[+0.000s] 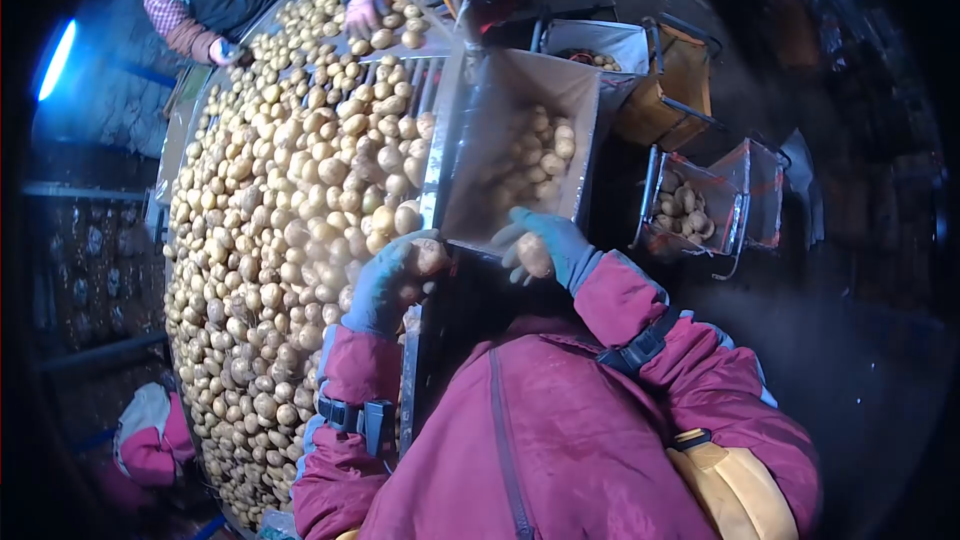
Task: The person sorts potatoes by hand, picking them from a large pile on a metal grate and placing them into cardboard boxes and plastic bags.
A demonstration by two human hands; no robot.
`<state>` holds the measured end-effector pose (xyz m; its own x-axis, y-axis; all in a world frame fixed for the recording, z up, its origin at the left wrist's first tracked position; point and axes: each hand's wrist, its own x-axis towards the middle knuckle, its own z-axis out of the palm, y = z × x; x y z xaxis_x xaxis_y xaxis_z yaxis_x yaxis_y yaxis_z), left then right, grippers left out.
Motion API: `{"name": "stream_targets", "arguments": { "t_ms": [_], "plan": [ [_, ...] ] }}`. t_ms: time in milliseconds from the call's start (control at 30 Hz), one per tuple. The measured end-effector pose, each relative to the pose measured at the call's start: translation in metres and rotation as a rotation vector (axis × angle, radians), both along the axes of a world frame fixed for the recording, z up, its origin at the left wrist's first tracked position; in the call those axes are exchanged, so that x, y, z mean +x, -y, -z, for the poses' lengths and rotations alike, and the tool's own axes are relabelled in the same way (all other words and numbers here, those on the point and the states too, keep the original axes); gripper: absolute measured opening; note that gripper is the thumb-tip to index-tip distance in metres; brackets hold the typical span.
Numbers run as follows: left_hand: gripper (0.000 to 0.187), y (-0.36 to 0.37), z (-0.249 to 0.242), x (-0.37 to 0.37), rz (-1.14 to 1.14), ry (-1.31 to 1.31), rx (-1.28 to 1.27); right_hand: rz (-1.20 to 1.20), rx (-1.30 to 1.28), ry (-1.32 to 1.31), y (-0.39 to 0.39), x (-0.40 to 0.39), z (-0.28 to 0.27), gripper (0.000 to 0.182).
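A wide sorting table heaped with potatoes (270, 240) lies on my left. My left hand (382, 283), in a blue-grey glove, is at the table's right edge with its fingers around a potato (430, 257). What looks like another potato shows just under that hand, partly hidden. My right hand (565, 240), gloved too, grips a potato (535, 255) at the near rim of a light-walled bin (575, 100). More potatoes (540, 155) lie inside that bin, beyond both hands.
A wire-framed bag (765, 195) with potatoes stands to the right. Behind it are a yellow-brown container (680, 80) and a white-lined crate (620, 45). At the table's far end, gloved hands of other people (365, 12) touch potatoes. A metal rail (437, 155) separates table and bin.
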<state>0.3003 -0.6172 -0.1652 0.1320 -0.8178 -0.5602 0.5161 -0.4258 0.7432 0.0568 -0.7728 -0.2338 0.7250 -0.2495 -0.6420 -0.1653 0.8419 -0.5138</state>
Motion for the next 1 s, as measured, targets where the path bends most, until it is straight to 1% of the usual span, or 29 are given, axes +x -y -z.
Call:
{"name": "stream_targets", "arguments": {
  "t_ms": [67,133,167,267,300,400,433,533,633,733,767,800,833,867,967,1000],
  "plan": [
    [0.055,0.009,0.005,-0.009,0.008,-0.175,-0.063,0.138,0.045,0.02,0.004,-0.026,0.013,0.062],
    [0.06,0.011,-0.002,-0.022,0.172,0.114,-0.16,0.283,0.08,0.034,0.008,-0.049,0.017,0.063],
    [0.064,0.011,-0.005,-0.027,0.251,0.26,-0.208,0.303,0.046,0.078,0.009,-0.061,0.023,0.062],
    [0.073,0.015,-0.011,-0.032,0.211,0.053,-0.086,0.268,-0.016,0.173,0.02,-0.084,0.045,0.062],
    [0.07,0.016,-0.015,-0.034,0.215,0.054,-0.072,0.274,0.036,0.218,0.023,-0.087,0.057,0.063],
    [0.067,0.018,-0.012,-0.033,0.077,-0.23,0.012,0.291,0.033,0.254,0.029,-0.081,0.043,0.065],
    [0.066,0.016,-0.01,-0.032,0.077,-0.218,0.013,0.293,0.085,0.316,0.031,-0.077,0.037,0.066],
    [0.066,0.012,-0.006,-0.031,0.053,-0.178,0.019,0.298,0.053,0.277,0.033,-0.068,0.018,0.065],
    [0.065,0.007,-0.008,-0.033,-0.011,-0.145,0.038,0.305,-0.02,0.278,0.027,-0.065,0.011,0.06],
    [0.064,0.006,-0.006,-0.037,-0.042,-0.148,0.05,0.27,-0.153,0.227,0.022,-0.068,0.008,0.054],
    [0.064,0.006,-0.005,-0.038,-0.045,-0.155,0.055,0.273,-0.129,0.219,0.022,-0.07,0.01,0.05],
    [0.064,0.006,-0.004,-0.039,-0.048,-0.161,0.061,0.268,-0.108,0.187,0.024,-0.074,0.01,0.05],
    [0.063,0.004,-0.001,-0.037,-0.052,-0.256,0.052,0.259,-0.086,0.159,0.026,-0.076,0.011,0.05],
    [0.063,0.004,0.003,-0.037,-0.033,-0.264,0.033,0.247,-0.062,0.135,0.026,-0.076,0.012,0.049],
    [0.059,0.001,0.005,-0.04,0.008,-0.255,-0.019,0.343,-0.118,0.099,0.024,-0.066,0.016,0.046],
    [0.054,0.0,0.014,-0.038,-0.005,-0.286,-0.02,0.404,-0.125,0.093,0.026,-0.061,0.016,0.044]
  ]
}}
